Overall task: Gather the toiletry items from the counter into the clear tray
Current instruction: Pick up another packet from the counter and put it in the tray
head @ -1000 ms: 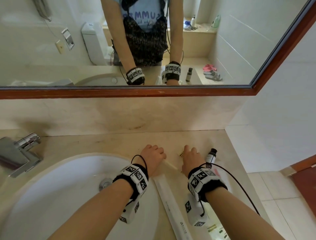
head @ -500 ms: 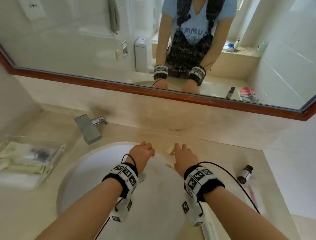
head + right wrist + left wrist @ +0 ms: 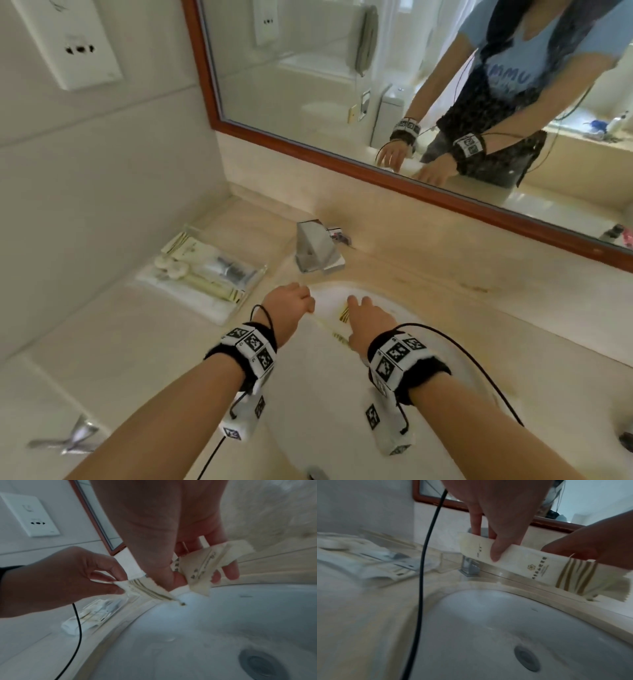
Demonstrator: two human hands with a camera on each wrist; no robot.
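The beige marble counter (image 3: 144,342) carries a white oval sink (image 3: 325,404). A clear plastic tray (image 3: 255,278), already loaded with toiletries, sits at the counter's far left corner. Above the sink's far rim, the left hand (image 3: 289,308) pinches one end of a long cream paper sachet with gold stripes (image 3: 539,568). The right hand (image 3: 368,320) grasps its other end, fingers curled.

Bare counter (image 3: 113,346) betw. hands and clear tray (image 3: 239,301) gives open passage to the left. Faucet (image 3: 317,250) stands just right of tray's far corner, w/ mirror frame (image 3: 308,150) behind. Tray already packed w/ packets; sink basin (image 3: 322,411) open below.
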